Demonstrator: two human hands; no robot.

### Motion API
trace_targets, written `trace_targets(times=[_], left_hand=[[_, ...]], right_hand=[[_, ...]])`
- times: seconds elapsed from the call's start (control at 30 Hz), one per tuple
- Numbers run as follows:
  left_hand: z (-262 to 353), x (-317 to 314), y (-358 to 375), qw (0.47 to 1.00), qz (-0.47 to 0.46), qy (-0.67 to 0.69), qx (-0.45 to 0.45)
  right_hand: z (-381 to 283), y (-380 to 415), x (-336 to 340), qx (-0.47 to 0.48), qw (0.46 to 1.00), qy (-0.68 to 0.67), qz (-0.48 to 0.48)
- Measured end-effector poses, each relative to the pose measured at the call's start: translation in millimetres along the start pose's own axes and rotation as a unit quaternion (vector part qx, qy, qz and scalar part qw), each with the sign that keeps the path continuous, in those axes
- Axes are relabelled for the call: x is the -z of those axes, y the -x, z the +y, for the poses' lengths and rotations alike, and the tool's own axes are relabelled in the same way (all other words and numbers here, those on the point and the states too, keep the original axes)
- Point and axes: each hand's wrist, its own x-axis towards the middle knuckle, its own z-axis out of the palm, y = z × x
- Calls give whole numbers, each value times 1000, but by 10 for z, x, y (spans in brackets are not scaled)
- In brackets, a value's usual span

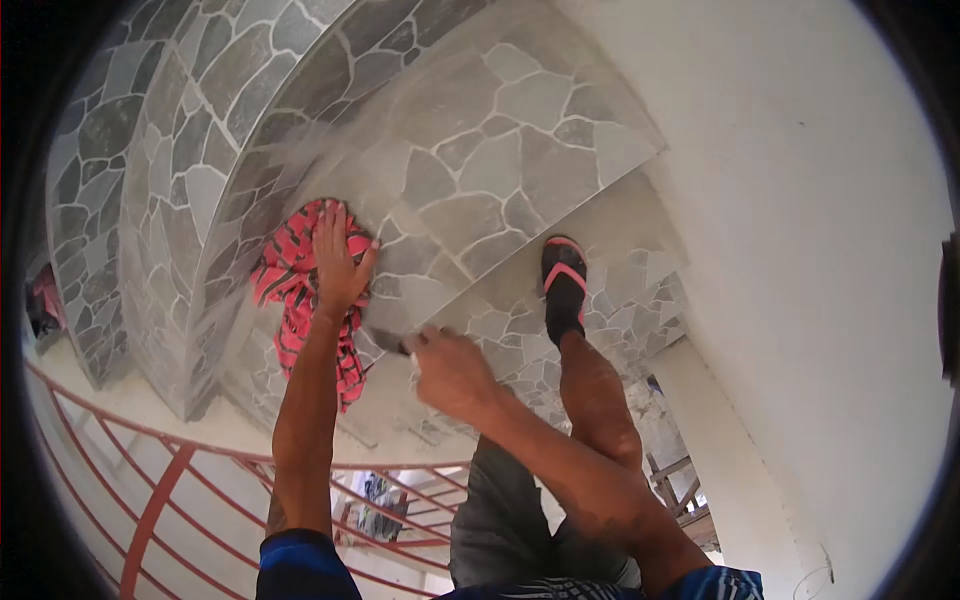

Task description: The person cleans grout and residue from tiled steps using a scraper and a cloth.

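My left hand (340, 262) lies flat with its fingers stretched out on a bunched red cloth (285, 262) with a dark pattern. The cloth rests on a stone-patterned stair tread (465, 190) and hangs down over its front edge. Just to the right, my right hand (450, 368) is closed around a putty knife (386, 341). Its blade points left toward the cloth, close to the tread's edge. The handle is mostly covered by my fingers, and the hand is slightly blurred.
Curved stone-patterned steps (185, 150) rise at the upper left. A red metal railing (160, 510) bends along the lower left, with a drop behind it. A white wall (800, 230) runs down the right. My foot in a black-and-pink flip-flop (564, 268) stands on a lower step.
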Motion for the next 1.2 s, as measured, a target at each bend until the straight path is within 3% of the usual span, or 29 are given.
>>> trace_targets(times=[0.17,0.37,0.47,0.57,0.7,0.77,0.83,0.87,0.9,0.97,1.0,1.07,1.2], left_hand=[[-43,-67,11,1000,17,0,-23],[-110,-33,88,988,86,121,-43],[32,108,547,991,95,86,39],[-128,-65,1045,985,55,-117,112],[-809,-317,1296,959,167,92,208],[-249,243,839,878,128,261,381],[-409,143,619,899,141,209,359],[-804,-231,472,952,171,70,246],[-933,-448,178,965,181,10,187],[-539,-546,-199,956,230,-116,140],[-135,-438,-427,939,160,-156,264],[213,-470,-584,919,183,-226,265],[629,-529,-335,985,118,-100,-78]], right_hand=[[13,54,40,-32,998,-16,50],[6,239,54,-5,995,11,97],[-7,643,-242,-41,997,-1,59],[89,749,-366,-52,998,30,30],[313,916,-424,-70,996,46,33],[344,927,-373,-72,995,47,50],[293,918,-299,-74,995,32,65],[277,907,-306,-66,995,28,66],[251,904,-331,-58,996,24,66],[197,900,-388,-43,997,26,62],[170,905,-435,-36,997,29,57],[132,916,-466,-35,998,43,21],[151,1038,-505,-24,996,84,-14]])
